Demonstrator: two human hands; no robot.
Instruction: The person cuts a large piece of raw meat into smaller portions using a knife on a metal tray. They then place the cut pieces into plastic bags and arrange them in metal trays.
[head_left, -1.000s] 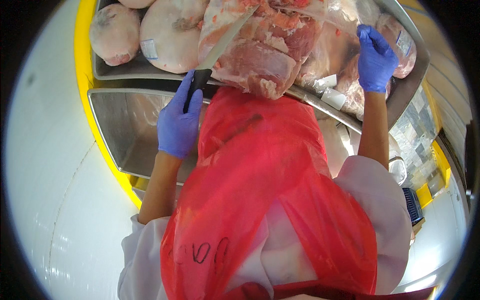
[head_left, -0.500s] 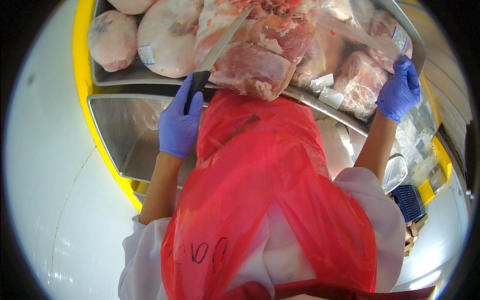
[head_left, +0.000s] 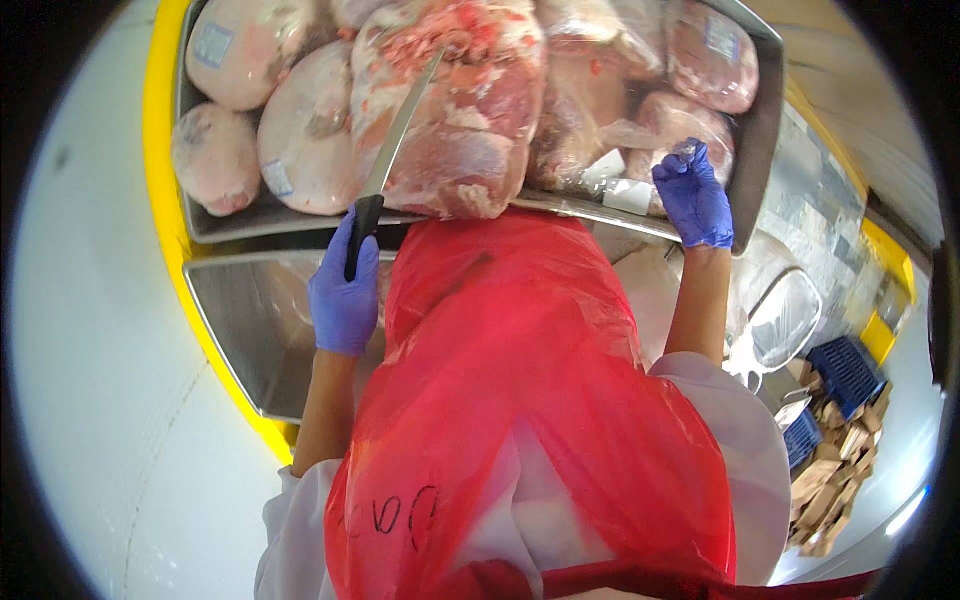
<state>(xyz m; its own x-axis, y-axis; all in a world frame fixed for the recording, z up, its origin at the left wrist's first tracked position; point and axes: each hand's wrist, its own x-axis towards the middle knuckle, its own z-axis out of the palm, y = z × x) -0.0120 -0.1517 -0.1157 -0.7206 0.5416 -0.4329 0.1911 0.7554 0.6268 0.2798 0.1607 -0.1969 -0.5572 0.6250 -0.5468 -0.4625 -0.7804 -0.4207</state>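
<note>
My left hand, in a blue glove, is closed around the black handle of a knife. The long blade slants up and to the right, its tip at the ragged reddish top of a large unwrapped cut of meat. That cut lies at the tray's near edge. My right hand, also gloved in blue, is a closed fist over the tray's right part. Clear plastic film shows between the fist and the meat, with a bit at the fingertips. White labels lie beside that hand.
Plastic-wrapped meat pieces fill the right of the metal tray; pale rounded pieces fill its left. A lower metal bin sits at near left. A yellow rail runs along the left. Blue crates and cardboard stand at lower right.
My right hand has come inward to the left, and the film once stretched from it is now slack. The view has shifted, showing more of the tray. The knife stays in my left hand.
</note>
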